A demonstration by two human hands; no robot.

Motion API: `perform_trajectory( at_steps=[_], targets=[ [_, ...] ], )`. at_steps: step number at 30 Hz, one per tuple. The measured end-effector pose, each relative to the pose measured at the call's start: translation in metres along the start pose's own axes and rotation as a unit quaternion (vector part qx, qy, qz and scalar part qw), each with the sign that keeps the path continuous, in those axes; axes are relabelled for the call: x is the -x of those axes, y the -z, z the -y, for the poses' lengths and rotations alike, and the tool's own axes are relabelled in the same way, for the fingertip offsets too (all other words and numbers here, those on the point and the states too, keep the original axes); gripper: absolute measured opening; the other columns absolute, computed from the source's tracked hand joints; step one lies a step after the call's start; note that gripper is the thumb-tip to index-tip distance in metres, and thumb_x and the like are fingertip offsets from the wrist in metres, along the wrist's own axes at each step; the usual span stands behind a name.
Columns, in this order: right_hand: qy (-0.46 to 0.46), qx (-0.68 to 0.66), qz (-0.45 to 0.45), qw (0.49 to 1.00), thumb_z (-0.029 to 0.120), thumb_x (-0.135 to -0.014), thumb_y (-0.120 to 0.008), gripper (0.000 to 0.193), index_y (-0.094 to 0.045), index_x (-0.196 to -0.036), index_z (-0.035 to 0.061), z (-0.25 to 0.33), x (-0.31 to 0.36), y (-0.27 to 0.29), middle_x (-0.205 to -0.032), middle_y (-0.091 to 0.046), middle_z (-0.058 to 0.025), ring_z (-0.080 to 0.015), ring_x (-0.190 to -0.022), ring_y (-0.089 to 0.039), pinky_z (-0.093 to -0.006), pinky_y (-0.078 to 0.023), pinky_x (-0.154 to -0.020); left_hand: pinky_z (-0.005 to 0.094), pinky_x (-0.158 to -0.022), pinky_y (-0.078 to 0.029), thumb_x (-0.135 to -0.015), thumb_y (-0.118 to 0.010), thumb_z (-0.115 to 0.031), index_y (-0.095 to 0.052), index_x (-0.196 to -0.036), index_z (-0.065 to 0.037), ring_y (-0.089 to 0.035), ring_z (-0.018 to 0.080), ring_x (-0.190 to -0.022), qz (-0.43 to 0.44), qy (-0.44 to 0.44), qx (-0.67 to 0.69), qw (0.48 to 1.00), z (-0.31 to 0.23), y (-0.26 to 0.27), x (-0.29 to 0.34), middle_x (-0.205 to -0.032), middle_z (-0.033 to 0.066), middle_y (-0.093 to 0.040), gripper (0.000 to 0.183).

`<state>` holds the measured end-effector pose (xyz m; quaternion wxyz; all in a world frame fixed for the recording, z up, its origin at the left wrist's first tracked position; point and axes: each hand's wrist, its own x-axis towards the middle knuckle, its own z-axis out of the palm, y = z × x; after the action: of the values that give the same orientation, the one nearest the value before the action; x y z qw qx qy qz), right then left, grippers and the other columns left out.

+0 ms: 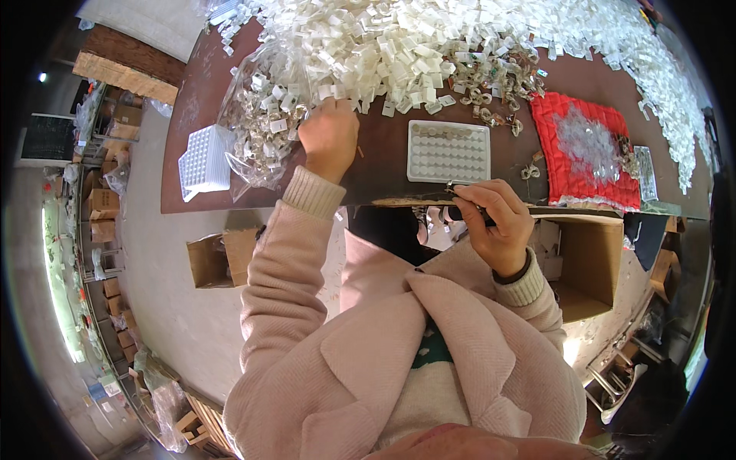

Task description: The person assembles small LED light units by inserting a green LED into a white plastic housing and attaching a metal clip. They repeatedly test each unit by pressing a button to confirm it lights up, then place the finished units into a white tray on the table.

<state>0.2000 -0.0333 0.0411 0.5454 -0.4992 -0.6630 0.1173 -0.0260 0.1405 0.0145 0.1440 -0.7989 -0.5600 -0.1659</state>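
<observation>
My left hand [330,138] reaches to the near edge of a heap of small white tag-like pieces [368,46], beside a clear plastic bag [249,165] of small shiny pieces with white tags. Its fingers are curled, and whatever they hold is hidden beneath them. At the table's front edge, my right hand [502,226] pinches a small shiny metal piece [452,186] between thumb and fingertips. Just beyond that piece lies a white tray [448,175] with rows of small compartments; its far rows look filled with small pieces.
A stack of white trays [205,161] stands at the table's left. To the right, a red cloth [552,138] bears clear small pieces, near loose ring-like pieces [491,84]. Cardboard boxes [590,261] [218,261] sit below the table [383,165].
</observation>
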Motion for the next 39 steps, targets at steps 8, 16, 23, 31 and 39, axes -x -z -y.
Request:
perform_trajectory(
  at_steps=[8, 16, 23, 31, 39],
  targets=[
    [-0.120, -0.113, 0.016, 0.986, -0.005, -0.086, -0.070, 0.017, -0.071, -0.102, 0.0002, 0.002, -0.001, -0.006, -0.092, -0.069, -0.0095, -0.0172, -0.077, -0.067, -0.0263, -0.053, -0.064, 0.0293, -0.057, -0.050, -0.088, -0.071, -0.002, -0.067, -0.092, -0.004, -0.065, 0.0175, -0.065, -0.045, 0.052, 0.375, 0.924, 0.000, 0.036, 0.044, -0.082, 0.0066, -0.067, 0.006],
    [-0.265, -0.418, 0.021, 0.869, -0.003, -0.096, -0.063, 0.016, -0.063, -0.112, -0.0030, 0.010, -0.004, -0.027, -0.103, -0.069, -0.0073, -0.0125, -0.094, -0.068, -0.0242, -0.057, -0.077, 0.0252, -0.076, -0.056, -0.096, -0.059, 0.008, -0.061, -0.106, 0.003, -0.065, 0.0139, -0.090, 0.060, -0.030, 0.767, 0.638, -0.034, 0.060, 0.084, -0.108, 0.0126, -0.064, 0.012],
    [-0.179, -0.332, -0.014, 0.926, -0.007, -0.091, -0.067, 0.015, -0.067, -0.106, -0.0018, 0.020, 0.005, -0.045, -0.098, -0.069, -0.0061, -0.0107, -0.087, -0.066, -0.0236, -0.053, -0.074, 0.0283, -0.076, -0.058, -0.091, -0.065, 0.009, -0.055, -0.122, -0.002, -0.067, 0.0150, -0.087, 0.013, 0.140, 0.827, 0.545, -0.065, 0.064, 0.100, -0.103, 0.0113, -0.068, 0.034],
    [-0.100, -0.121, -0.007, 0.987, -0.009, -0.081, -0.073, 0.019, -0.072, -0.098, 0.0007, 0.023, -0.006, -0.035, -0.089, -0.071, -0.0081, -0.0150, -0.078, -0.067, -0.0255, -0.053, -0.069, 0.0276, -0.077, -0.058, -0.090, -0.066, 0.010, -0.058, -0.122, 0.002, -0.067, 0.0148, -0.087, 0.026, 0.236, 0.850, 0.471, -0.069, 0.064, 0.104, -0.105, 0.0121, -0.070, 0.034],
    [-0.129, -0.185, 0.026, 0.974, -0.007, -0.082, -0.073, 0.018, -0.074, -0.099, 0.0011, 0.025, -0.007, -0.032, -0.091, -0.072, -0.0086, -0.0131, -0.078, -0.067, -0.0249, -0.053, -0.070, 0.0307, -0.076, -0.061, -0.090, -0.066, 0.012, -0.062, -0.112, 0.003, -0.070, 0.0182, -0.088, 0.018, 0.151, 0.885, 0.440, -0.072, 0.058, 0.111, -0.104, 0.0144, -0.070, 0.024]
  ],
)
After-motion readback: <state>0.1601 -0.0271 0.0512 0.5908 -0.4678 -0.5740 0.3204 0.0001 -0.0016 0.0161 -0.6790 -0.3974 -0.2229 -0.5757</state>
